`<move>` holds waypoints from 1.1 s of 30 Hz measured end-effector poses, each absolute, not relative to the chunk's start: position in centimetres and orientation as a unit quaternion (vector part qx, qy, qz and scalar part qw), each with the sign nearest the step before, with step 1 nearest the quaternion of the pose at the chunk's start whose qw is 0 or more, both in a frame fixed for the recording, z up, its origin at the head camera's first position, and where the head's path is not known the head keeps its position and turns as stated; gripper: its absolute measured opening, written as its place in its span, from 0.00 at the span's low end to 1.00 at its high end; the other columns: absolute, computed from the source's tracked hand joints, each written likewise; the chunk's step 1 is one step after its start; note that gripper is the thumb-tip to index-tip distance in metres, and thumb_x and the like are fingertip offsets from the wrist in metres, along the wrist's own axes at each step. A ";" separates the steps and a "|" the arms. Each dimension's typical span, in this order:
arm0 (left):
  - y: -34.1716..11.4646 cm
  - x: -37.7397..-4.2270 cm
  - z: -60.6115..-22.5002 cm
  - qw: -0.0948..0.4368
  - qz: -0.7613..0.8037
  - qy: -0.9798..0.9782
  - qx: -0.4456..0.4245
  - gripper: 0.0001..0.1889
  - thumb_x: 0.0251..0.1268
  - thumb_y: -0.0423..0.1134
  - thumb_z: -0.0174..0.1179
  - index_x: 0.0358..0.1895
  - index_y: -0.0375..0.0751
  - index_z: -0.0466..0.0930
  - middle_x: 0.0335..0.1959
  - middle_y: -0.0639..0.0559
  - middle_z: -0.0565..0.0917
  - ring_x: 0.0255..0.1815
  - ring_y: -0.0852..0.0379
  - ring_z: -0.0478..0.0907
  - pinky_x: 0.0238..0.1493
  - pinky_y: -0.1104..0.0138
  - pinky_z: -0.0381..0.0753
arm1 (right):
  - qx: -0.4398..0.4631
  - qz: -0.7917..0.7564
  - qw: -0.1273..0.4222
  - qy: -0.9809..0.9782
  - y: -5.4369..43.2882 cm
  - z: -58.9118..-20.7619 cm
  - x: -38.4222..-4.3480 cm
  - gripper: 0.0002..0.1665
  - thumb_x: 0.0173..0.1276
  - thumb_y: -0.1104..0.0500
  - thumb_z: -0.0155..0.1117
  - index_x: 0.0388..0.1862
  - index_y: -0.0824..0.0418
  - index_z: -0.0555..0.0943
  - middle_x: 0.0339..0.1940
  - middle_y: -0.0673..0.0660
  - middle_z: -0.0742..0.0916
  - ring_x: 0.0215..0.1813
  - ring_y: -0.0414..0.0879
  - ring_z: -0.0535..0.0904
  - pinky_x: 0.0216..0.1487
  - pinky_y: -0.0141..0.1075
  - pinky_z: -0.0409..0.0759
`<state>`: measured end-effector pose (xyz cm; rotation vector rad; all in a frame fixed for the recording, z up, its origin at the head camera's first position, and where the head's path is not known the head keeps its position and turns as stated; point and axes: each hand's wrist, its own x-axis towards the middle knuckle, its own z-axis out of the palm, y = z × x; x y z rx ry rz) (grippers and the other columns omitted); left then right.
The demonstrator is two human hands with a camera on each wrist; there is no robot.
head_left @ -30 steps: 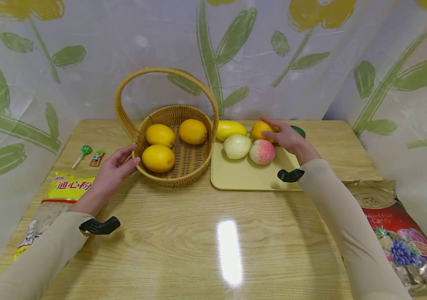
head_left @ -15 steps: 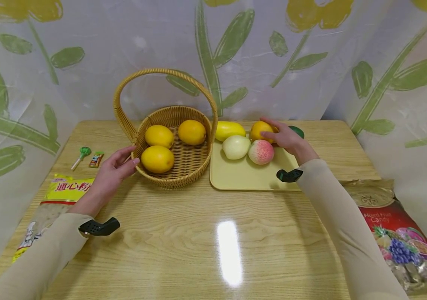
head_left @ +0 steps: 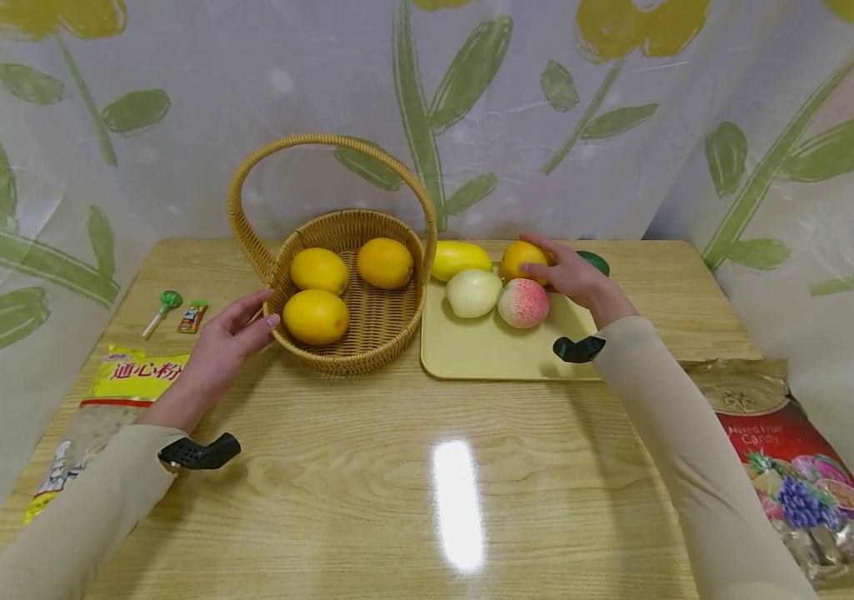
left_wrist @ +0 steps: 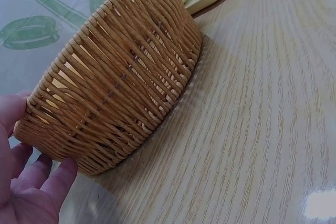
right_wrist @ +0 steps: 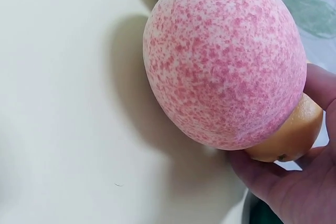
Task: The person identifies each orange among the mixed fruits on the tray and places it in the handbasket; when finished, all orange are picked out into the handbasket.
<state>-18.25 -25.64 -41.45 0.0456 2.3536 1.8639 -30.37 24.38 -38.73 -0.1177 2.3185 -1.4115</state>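
Note:
At the left stands a wicker basket [head_left: 355, 362] with a tall arched handle, holding three yellow-orange oval fruits [head_left: 317, 317]. My left hand [head_left: 227, 337] grips its left side, thumb at the rim and fingers against the outer weave [left_wrist: 110, 77]. On the right, my right hand [head_left: 576, 279] holds an orange [head_left: 520, 260] at the back of the cream tray [head_left: 501, 358], thumb on the near side and fingers behind. A speckled pink peach [right_wrist: 226, 61] lies just in front, partly covering the orange in the right wrist view. Beside them are a pale round fruit [head_left: 474, 293] and a long yellow fruit [head_left: 460, 260].
A dark green item [head_left: 594, 263] shows behind my right hand. At the left lie a green lollipop [head_left: 164, 310], a small candy packet [head_left: 192, 317] and a yellow-topped bag [head_left: 119, 400]. A red mixed fruit candy bag [head_left: 786, 467] lies at the right edge. A flowered curtain backs the table.

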 end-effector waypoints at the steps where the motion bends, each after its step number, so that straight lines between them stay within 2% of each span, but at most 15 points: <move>1: -25.6 -18.3 -41.5 0.070 0.620 0.782 0.015 0.33 0.72 0.51 0.56 0.76 0.46 0.58 0.78 0.47 0.55 0.75 0.50 0.56 0.53 0.79 0.76 | -0.045 -0.508 0.211 0.834 24.4 -38.7 -30.3 0.37 0.76 0.51 0.56 0.79 0.41 0.54 0.73 0.59 0.63 0.61 0.55 0.67 0.62 0.44 0.73; 10: -25.7 -18.4 -41.2 0.072 0.615 0.785 0.015 0.33 0.73 0.50 0.56 0.76 0.45 0.58 0.78 0.46 0.55 0.77 0.50 0.52 0.52 0.80 0.76 | -0.042 -0.496 0.202 0.843 24.4 -38.5 -30.4 0.37 0.77 0.52 0.55 0.80 0.44 0.53 0.73 0.60 0.63 0.60 0.55 0.67 0.60 0.45 0.74; 18: -25.8 -18.4 -41.4 0.068 0.618 0.783 0.017 0.34 0.73 0.49 0.56 0.76 0.43 0.57 0.78 0.44 0.54 0.76 0.46 0.54 0.52 0.80 0.76 | -0.037 -0.489 0.153 0.858 24.0 -37.0 -30.0 0.37 0.77 0.52 0.54 0.80 0.46 0.54 0.71 0.63 0.65 0.61 0.57 0.66 0.63 0.51 0.73; 26: -25.5 -18.3 -41.3 0.070 0.608 0.790 0.006 0.34 0.72 0.51 0.56 0.76 0.47 0.58 0.78 0.47 0.56 0.75 0.49 0.57 0.52 0.80 0.76 | -0.047 -0.474 0.055 0.878 23.2 -34.8 -28.7 0.36 0.77 0.54 0.55 0.79 0.47 0.56 0.71 0.62 0.67 0.59 0.57 0.67 0.56 0.44 0.75; 33: -25.4 -18.0 -41.3 0.069 0.606 0.793 0.003 0.35 0.71 0.54 0.56 0.76 0.47 0.58 0.77 0.46 0.57 0.77 0.50 0.53 0.53 0.80 0.75 | -0.032 -0.506 0.051 0.860 22.2 -33.1 -26.8 0.36 0.76 0.49 0.56 0.78 0.46 0.57 0.68 0.59 0.69 0.55 0.54 0.70 0.51 0.41 0.80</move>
